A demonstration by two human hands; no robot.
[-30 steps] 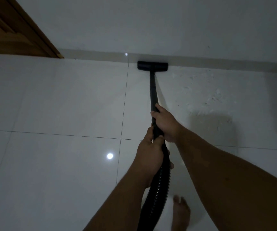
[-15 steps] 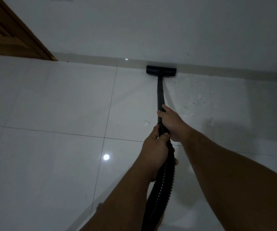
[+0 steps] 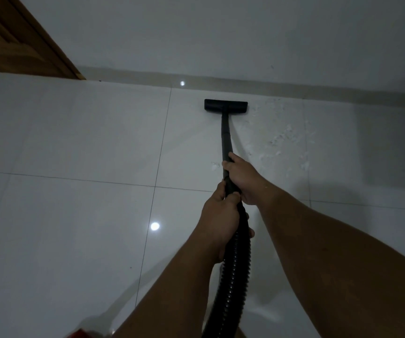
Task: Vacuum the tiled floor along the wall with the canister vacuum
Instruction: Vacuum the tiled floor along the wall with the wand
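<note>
Glossy white tiled floor [image 3: 74,215] fills the view, meeting a pale skirting strip [image 3: 294,87] and a plain grey-white wall [image 3: 221,32] at the far edge. Your right hand [image 3: 244,178] has its fingers [image 3: 226,164] clenched around the black rigid vacuum tube [image 3: 225,137]. Just behind it, your left hand [image 3: 219,219] is wrapped around the tube's lower end, where the black ribbed hose [image 3: 235,276] begins. That hose runs down between your forearms and out of the bottom edge.

The tube leads forward to the flat black rectangular floor nozzle [image 3: 225,106], which sits on the tile close to the skirting, with a narrow band of floor showing between them. Left of the nozzle the tiles are open and clean-looking right up to the brown wooden door frame [image 3: 25,45] in the far left corner. Right of the nozzle and tube, scattered white dusty debris [image 3: 282,140] lies across the tile, near the nozzle's right end. A small red object [image 3: 80,334] shows at the bottom edge; you cannot tell what it is. No container is visible.
</note>
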